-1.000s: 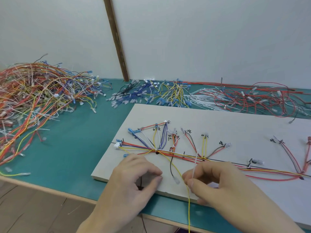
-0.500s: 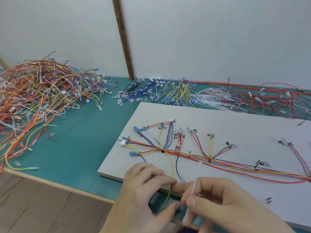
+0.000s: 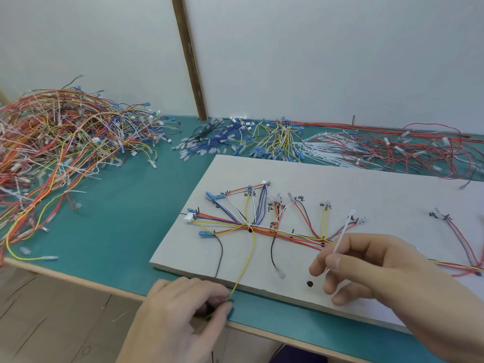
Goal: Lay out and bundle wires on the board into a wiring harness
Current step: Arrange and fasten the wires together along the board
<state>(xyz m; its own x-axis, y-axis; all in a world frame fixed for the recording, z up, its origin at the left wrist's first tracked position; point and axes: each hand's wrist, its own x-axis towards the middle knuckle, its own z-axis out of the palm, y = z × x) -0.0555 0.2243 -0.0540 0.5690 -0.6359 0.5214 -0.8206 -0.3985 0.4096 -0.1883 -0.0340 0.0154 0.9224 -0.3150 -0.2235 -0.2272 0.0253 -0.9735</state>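
Left hand has dropped off the board, pinching the yellow wire taut over its front edge; right hand now lifts the white cable tie, ready to bundle.

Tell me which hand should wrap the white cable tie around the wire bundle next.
Right. The right hand already pinches the white cable tie just over the wire bundle on the board; the left hand is busy pinching the yellow wire at the board's near edge.
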